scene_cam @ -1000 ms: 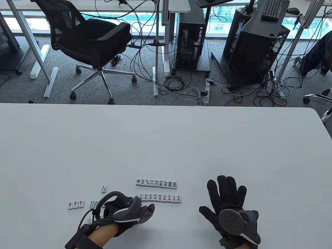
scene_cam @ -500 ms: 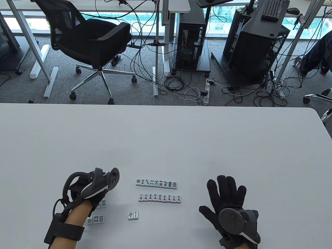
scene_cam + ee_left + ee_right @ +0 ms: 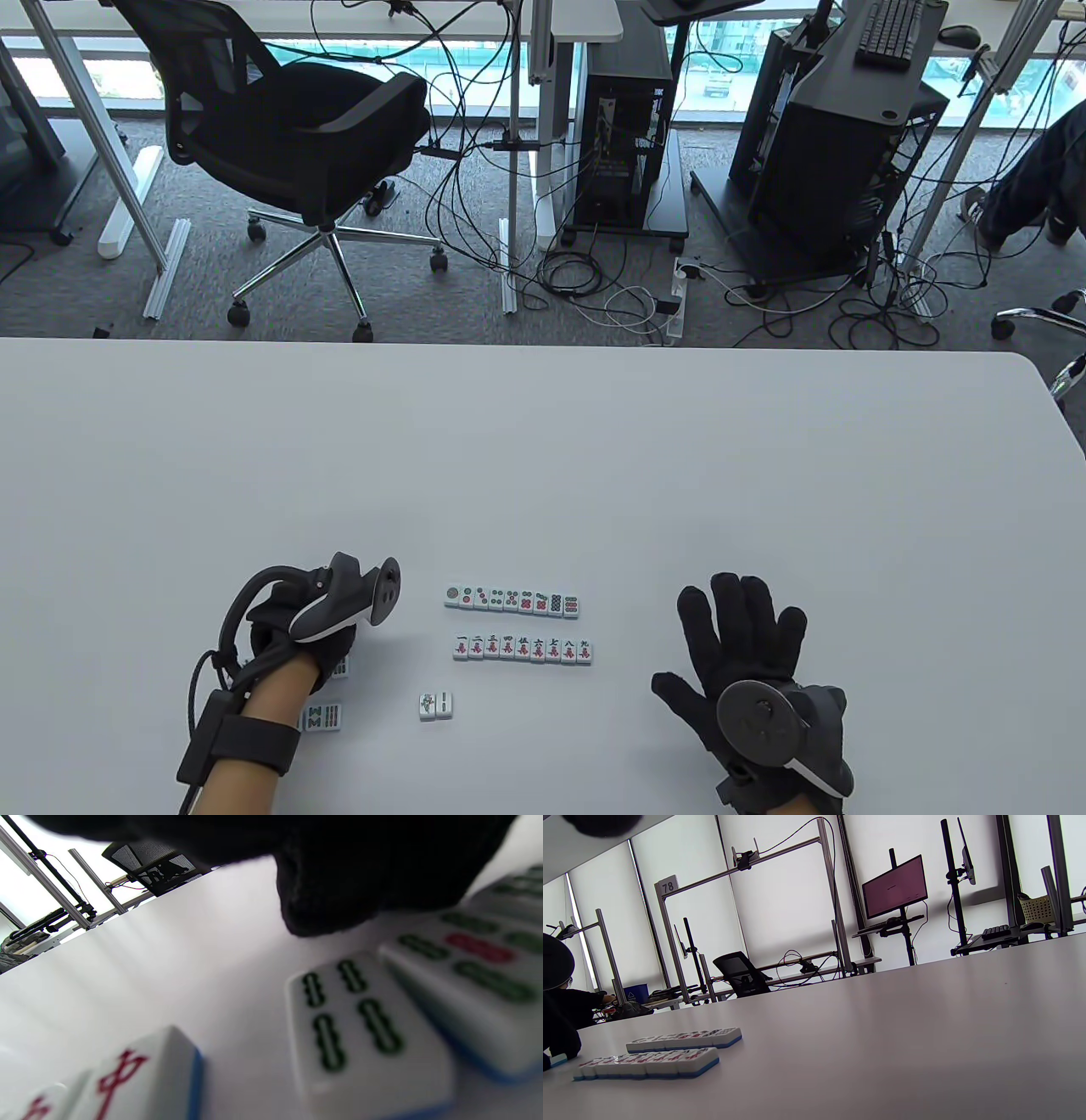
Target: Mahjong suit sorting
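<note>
The left hand has swung back from the two-tile bamboo pair, now lying to its right, onto the unsorted bamboo tiles; its grip is hidden. The right hand stays flat, empty.

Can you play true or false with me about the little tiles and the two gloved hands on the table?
1. The right hand lies flat with fingers spread. True.
2. The right hand is holding a tile. False: it holds nothing.
3. Two long tile rows sit between the hands. True.
4. The tile pair touches the row above it. False: bare table separates them.
5. The left hand is over the tiles on the left. True.
</note>
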{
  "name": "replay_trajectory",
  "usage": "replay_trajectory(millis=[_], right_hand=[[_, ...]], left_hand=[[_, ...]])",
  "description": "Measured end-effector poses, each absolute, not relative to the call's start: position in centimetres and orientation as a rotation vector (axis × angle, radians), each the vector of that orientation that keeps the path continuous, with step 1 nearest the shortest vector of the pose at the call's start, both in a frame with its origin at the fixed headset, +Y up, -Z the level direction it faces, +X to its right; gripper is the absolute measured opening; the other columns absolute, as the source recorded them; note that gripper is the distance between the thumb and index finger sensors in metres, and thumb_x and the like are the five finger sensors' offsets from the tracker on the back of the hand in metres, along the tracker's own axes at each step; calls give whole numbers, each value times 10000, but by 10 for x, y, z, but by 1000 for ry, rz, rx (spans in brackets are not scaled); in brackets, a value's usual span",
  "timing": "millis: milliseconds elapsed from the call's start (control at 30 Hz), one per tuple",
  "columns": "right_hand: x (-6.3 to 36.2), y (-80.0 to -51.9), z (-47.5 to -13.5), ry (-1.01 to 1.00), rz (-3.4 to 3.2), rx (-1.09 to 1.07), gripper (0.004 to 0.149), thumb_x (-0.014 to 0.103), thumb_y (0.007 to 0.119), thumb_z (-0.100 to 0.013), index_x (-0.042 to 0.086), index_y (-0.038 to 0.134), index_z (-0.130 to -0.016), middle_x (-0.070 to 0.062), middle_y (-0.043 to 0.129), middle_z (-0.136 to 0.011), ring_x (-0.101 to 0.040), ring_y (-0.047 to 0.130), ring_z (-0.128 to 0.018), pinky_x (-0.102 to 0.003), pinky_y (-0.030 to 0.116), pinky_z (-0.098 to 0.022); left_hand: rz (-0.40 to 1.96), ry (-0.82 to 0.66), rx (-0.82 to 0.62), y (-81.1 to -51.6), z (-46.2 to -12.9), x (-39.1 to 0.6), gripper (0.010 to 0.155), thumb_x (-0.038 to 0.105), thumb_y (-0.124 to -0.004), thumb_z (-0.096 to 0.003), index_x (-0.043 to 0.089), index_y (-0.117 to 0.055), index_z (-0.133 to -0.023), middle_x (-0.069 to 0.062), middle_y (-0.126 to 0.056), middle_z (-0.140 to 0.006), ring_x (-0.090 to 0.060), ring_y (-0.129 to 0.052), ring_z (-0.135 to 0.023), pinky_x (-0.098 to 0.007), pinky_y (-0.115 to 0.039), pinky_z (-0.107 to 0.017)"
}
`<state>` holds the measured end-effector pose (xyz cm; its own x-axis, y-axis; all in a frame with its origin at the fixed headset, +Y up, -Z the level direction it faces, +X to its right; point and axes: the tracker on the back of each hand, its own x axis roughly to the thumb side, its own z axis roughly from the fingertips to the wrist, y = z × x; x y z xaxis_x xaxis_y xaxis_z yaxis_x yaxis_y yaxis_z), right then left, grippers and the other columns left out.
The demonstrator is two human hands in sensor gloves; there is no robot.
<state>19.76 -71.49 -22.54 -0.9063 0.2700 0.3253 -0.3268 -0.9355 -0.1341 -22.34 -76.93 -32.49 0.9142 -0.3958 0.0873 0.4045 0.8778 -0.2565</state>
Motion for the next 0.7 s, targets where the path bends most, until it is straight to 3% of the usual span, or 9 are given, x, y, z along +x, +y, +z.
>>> replay_trajectory(millis=[200, 400, 700], right_hand=[[197, -715, -225, -270, 2783, 445, 829, 662, 556, -449, 363, 87, -1064, -87, 46, -1161, -394, 10, -1037, -724, 114, -692], [197, -717, -226, -263, 2795, 450, 830, 663, 555, -449, 361, 87, -1064, -91, 49, -1160, -397, 13, -1036, -725, 119, -690], [196, -718, -225, -259, 2794, 454, 830, 662, 556, -449, 360, 88, -1064, -90, 50, -1160, -397, 14, -1035, -725, 119, -689]], left_hand=[[-374, -65, -176, -755, -315, -205, 609, 546, -850, -286, 151, -865, -750, 165, -1000, -332, -62, -933, -54, -347, -859, -175], [-168, -267, -130, -729, -286, -150, 621, 556, -854, -283, 145, -866, -748, 170, -999, -317, -55, -926, -41, -341, -859, -163], [-218, -422, -235, -750, -261, -99, 621, 561, -865, -271, 153, -876, -740, 177, -993, -290, -46, -909, -17, -333, -853, -146]])
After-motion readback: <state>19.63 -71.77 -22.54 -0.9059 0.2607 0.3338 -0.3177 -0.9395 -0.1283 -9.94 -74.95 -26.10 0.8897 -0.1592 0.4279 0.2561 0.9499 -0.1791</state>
